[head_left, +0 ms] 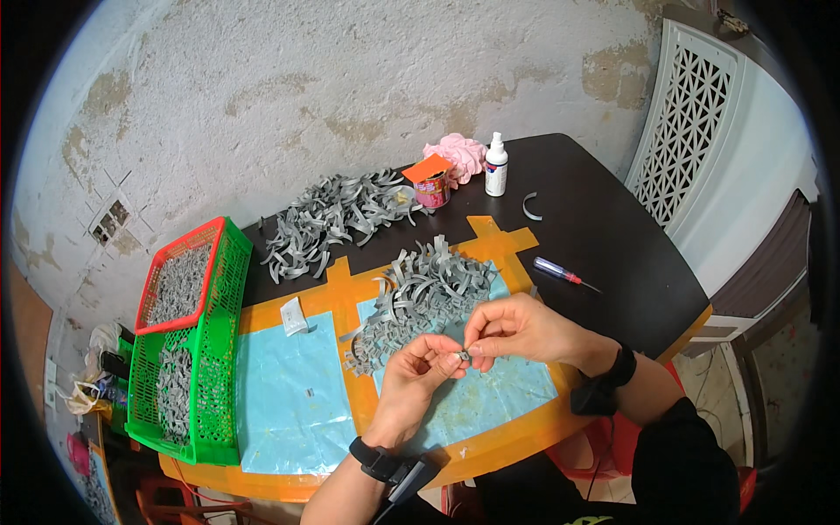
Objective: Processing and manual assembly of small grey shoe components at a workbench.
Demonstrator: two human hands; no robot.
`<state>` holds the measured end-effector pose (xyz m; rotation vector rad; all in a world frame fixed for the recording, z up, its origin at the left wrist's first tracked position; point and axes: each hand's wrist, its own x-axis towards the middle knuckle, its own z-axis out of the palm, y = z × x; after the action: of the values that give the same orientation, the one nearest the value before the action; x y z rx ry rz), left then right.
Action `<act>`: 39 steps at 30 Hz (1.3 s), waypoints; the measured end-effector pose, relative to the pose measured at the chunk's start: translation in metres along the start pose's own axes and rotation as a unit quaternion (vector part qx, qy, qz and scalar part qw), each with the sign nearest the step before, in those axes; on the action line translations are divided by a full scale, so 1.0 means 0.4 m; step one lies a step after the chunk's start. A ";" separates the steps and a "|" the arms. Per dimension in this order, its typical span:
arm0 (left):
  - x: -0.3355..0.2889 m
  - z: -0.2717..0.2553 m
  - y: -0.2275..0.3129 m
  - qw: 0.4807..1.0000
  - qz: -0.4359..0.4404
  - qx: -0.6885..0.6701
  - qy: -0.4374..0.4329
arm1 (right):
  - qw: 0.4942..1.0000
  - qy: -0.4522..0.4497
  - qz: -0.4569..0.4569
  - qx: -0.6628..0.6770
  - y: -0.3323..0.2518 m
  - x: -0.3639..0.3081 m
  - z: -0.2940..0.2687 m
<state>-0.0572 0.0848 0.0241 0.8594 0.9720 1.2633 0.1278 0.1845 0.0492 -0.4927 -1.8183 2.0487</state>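
Observation:
My left hand (422,371) and my right hand (516,331) meet over the light blue sheet (490,398) near the table's front. Between their fingertips is a small grey piece (464,355), pinched from both sides; its exact shape is too small to make out. Just beyond my hands lies a pile of curved grey strips (437,278). Many small grey pieces (376,337) are heaped at its near left side, partly hidden behind my fingers.
A larger heap of curved grey strips (332,214) lies farther back. At left stand a green basket (223,350) and a red basket (219,262), both holding grey pieces. A screwdriver (560,269), white spray bottle (496,166), tin (432,190) and pink cloth (459,156) lie on the dark table.

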 end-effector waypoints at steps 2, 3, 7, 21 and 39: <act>0.000 0.001 0.000 1.000 0.000 -0.003 -0.001 | 1.000 0.000 0.001 -0.007 -0.005 -0.001 0.000; 0.000 0.002 0.000 1.000 -0.001 -0.005 -0.002 | 1.000 0.000 0.002 -0.014 -0.006 -0.002 0.001; -0.001 0.002 0.000 1.000 0.002 -0.002 -0.004 | 1.000 -0.005 -0.002 -0.012 0.000 0.000 -0.003; -0.002 0.010 -0.005 0.998 0.032 0.043 0.014 | 0.999 0.043 0.021 -0.009 0.007 0.007 0.006; 0.001 0.010 -0.014 0.998 0.041 0.045 0.036 | 0.896 0.039 -0.277 -0.344 0.024 0.013 0.006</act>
<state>-0.0514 0.0846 0.0206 0.9371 1.0664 1.3354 0.1216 0.1837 0.0399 -0.1758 -2.2713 0.9755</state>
